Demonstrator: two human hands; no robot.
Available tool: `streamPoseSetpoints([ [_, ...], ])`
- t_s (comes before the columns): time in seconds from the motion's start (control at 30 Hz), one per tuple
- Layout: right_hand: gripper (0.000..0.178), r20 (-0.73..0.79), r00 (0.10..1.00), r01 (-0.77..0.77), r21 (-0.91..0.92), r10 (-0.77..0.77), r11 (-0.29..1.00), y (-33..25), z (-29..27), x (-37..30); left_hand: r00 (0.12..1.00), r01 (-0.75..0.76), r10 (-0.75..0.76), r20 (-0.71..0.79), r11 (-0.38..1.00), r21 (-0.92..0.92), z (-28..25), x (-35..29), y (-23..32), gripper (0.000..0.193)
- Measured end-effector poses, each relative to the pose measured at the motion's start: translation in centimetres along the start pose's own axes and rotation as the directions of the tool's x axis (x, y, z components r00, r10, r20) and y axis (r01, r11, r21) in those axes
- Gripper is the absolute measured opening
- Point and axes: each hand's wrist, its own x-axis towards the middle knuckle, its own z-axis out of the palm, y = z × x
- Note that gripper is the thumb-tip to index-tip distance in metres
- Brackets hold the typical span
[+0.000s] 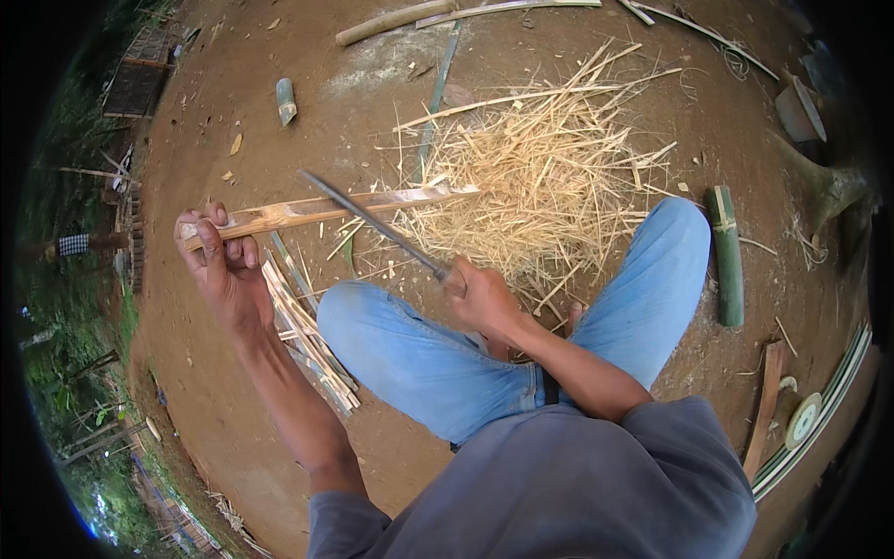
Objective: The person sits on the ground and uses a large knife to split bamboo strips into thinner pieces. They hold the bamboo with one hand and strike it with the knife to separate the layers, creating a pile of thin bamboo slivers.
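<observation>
A split bamboo strip (pixel 326 210) lies roughly level across the middle of the view, held above the bare earth ground (pixel 577 56) in front of the person's knees. Its left end sits in the left hand (pixel 222 265), whose fingers curl tightly around it with the thumb laid along the near side; its pale, freshly cut right end reaches to the edge of a heap of straw-coloured bamboo shavings (pixel 540 177). A long knife (pixel 372 222) with a narrow grey blade crosses over the strip at a slant, the tip pointing up and to the left and the blade meeting the strip about midway along it. The right hand (pixel 480 296) is clenched around the knife's handle, just above the left knee of the blue jeans (pixel 419 354). Below the left hand, beside that same leg, a bundle of thin cut bamboo slats (pixel 312 349) rests on the ground. Farther out, a green bamboo section (pixel 726 256) lies beside the other knee, a short green bamboo piece (pixel 286 101) lies well apart at the upper left, and long bamboo poles (pixel 400 19) lie along the top edge. A brown wooden stick (pixel 765 401) lies at the lower right, near a stack of green-edged strips (pixel 819 410).
</observation>
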Motion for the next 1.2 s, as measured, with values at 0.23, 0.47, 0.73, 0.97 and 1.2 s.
streamPoseSetpoints([
  [0.23, 0.017, -0.012, 0.999, -0.042, 0.036, 0.042, 0.998, 7.0, -3.1, 4.4, 1.0, -0.006, 0.006, -0.008, 0.998, -0.065, 4.2, 1.5, -5.4, 0.019],
  [0.47, 0.016, -0.091, 0.986, -0.143, -0.015, 0.141, 0.99, 13.6, -6.8, 10.8, 0.999, -0.008, 0.012, 0.033, 0.993, -0.116, 7.2, 5.2, -8.2, 0.021],
  [0.73, 0.016, -0.121, 0.98, -0.17, -0.067, 0.161, 0.983, 13.7, -10.6, 13.7, 0.999, -0.001, 0.009, 0.048, 0.987, -0.159, 11.1, 7.8, -9.5, 0.022],
  [0.97, 0.02, -0.134, 0.989, -0.082, -0.093, 0.069, 0.992, 15.6, -10.2, 15.4, 0.994, 0.043, -0.019, 0.104, 0.971, -0.234, 11.1, 8.9, -10.7, 0.023],
  [1.2, 0.014, -0.122, 0.991, -0.061, -0.073, 0.052, 0.995, 16.3, -9.8, 14.2, 0.998, 0.044, -0.032, 0.063, 0.977, -0.208, 10.3, 8.2, -11.5, 0.02],
])
